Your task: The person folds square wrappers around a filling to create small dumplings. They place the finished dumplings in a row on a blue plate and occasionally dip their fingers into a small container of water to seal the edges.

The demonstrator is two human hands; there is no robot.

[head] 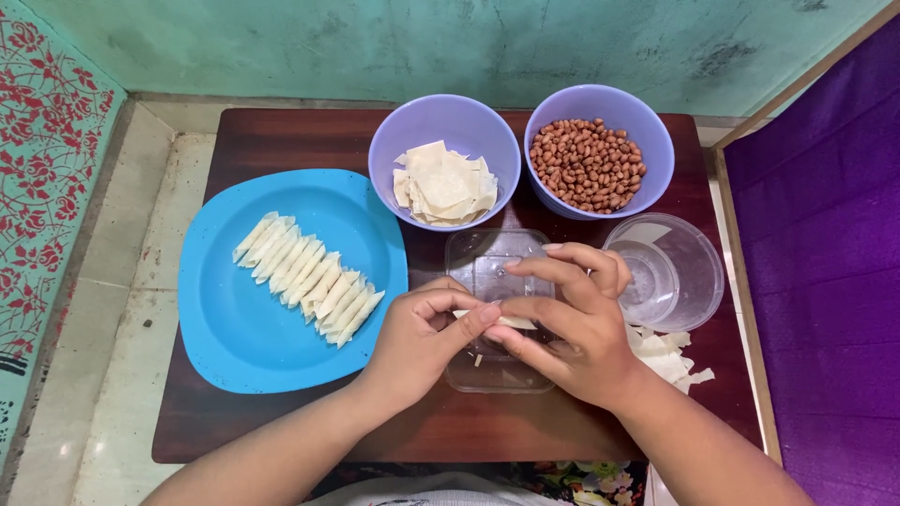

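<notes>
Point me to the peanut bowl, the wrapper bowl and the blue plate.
Peanut bowl (656, 141): head view, on its right inner wall above the peanuts.
Wrapper bowl (441, 117): head view, on the bare far inner wall.
Blue plate (244, 337): head view, on the bare surface nearer than the folded rolls.

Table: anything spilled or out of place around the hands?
Only the loose wrapper scraps, strewn on the table by the right hand, below the clear bowl. The rolls lie in a tidy row on the blue plate; both purple bowls look neat.
</notes>
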